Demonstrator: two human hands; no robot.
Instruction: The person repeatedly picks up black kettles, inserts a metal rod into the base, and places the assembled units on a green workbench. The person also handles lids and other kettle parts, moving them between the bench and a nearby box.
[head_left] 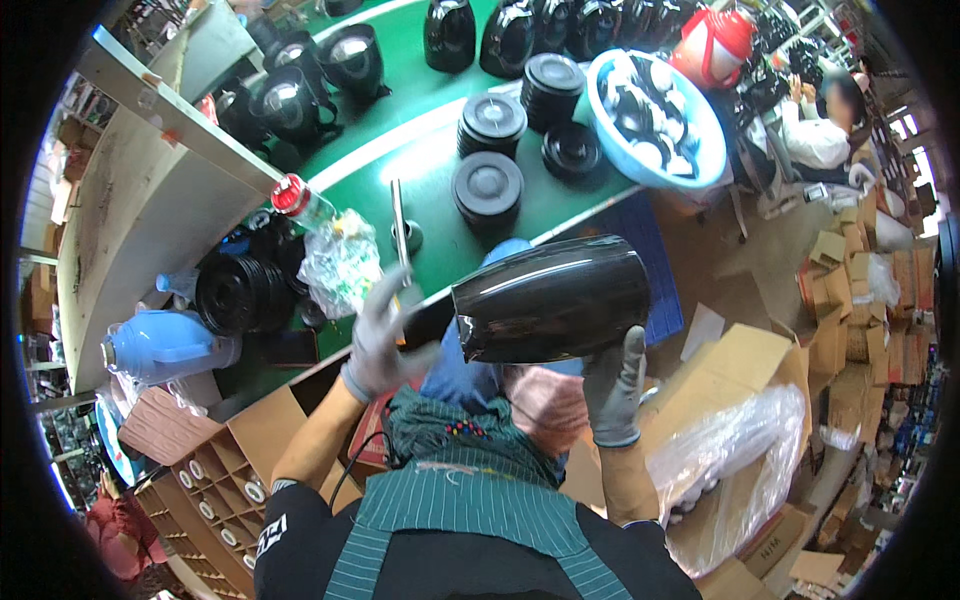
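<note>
Casing (550,303), black and glossy, sits just above my right hand (612,395), which grips its nearer end; my left hand (380,348), blurred, fingers apart, hangs clear of it. I'd judge two-handed support best against slipping.

The shell (550,305) is coloured black, the left hand (382,348) and right hand (615,390) are gloved in grey, the counter (440,240) is coloured green, the dark green apron (460,502) is lined with pale stripes
</note>
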